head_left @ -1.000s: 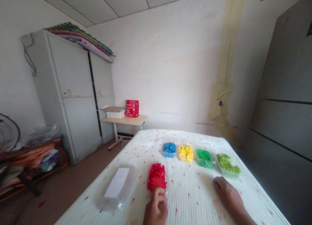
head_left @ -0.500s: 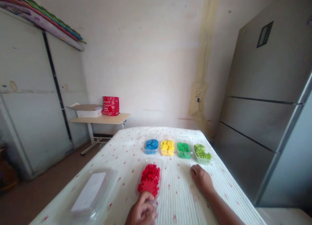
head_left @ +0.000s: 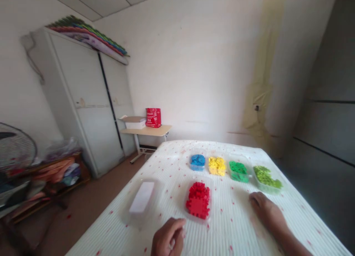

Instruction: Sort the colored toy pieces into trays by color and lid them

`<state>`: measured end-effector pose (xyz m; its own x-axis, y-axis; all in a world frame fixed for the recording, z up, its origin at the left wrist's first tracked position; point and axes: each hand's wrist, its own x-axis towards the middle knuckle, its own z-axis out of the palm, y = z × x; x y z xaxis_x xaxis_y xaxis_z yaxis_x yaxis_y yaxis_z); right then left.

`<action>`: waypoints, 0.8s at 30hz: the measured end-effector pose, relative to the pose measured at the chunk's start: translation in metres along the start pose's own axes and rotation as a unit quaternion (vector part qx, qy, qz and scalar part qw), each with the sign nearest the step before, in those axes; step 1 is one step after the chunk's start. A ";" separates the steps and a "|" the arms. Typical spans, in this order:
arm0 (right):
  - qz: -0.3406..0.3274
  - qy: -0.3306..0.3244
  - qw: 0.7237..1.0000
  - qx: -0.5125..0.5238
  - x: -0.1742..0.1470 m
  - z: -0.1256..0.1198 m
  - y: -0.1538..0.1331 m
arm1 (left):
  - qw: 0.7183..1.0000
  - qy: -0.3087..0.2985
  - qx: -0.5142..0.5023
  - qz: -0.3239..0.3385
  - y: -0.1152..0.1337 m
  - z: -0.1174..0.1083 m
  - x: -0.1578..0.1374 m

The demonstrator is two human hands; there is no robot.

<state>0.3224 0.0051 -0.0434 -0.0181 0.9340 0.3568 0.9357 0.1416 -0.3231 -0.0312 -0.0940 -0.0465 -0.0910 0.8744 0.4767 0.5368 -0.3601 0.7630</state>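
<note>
My left hand (head_left: 168, 236) is just off the near left corner of a clear box of red plastic building pieces (head_left: 198, 201), apart from it. Its fingers are loosely curled and nothing shows in them. Resting on the tablecloth at the right, my right hand (head_left: 267, 211) is closed, and I see nothing in its fingers. Beyond it stand clear boxes of light green pieces (head_left: 266, 176) and darker green pieces (head_left: 238, 170). Yellow pieces (head_left: 216, 165) and blue pieces (head_left: 198, 161) fill two more boxes in that row.
A clear tray with a white block (head_left: 142, 197) lies left of the red pieces. The table has a white ribbed cloth (head_left: 177, 178) with red specks. A side table (head_left: 155, 130) bears a red bag (head_left: 153, 117) and a white carton. A cabinet, a fan and a fridge stand around.
My view has swung left, so everything sits further right in it. The left hand has drawn away from the red pieces. My right hand stays resting on the cloth.
</note>
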 end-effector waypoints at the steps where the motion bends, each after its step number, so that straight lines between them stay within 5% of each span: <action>1: 0.004 -0.001 1.000 0.004 0.001 0.002 0.003 | 0.998 0.034 0.052 0.017 -0.001 -0.015 0.004; 5: -0.010 -0.014 1.000 0.010 0.003 0.006 0.009 | 0.946 0.147 0.288 0.010 -0.009 -0.061 0.019; 9: -0.012 -0.007 1.000 0.001 0.001 0.005 0.007 | 0.889 0.133 0.430 -0.082 -0.026 -0.071 0.030; 16: -0.009 -0.002 1.000 -0.009 0.002 0.005 0.006 | 0.868 0.017 0.451 -0.209 -0.042 -0.067 0.041; 24: -0.019 -0.012 1.000 -0.009 0.002 0.003 0.005 | 0.864 0.010 0.457 -0.208 -0.034 -0.065 0.043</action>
<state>0.3263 0.0083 -0.0472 -0.0623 0.9356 0.3474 0.9406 0.1714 -0.2931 -0.1081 -0.0651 -0.0230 -0.4465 0.8566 0.2585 0.8915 0.4010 0.2106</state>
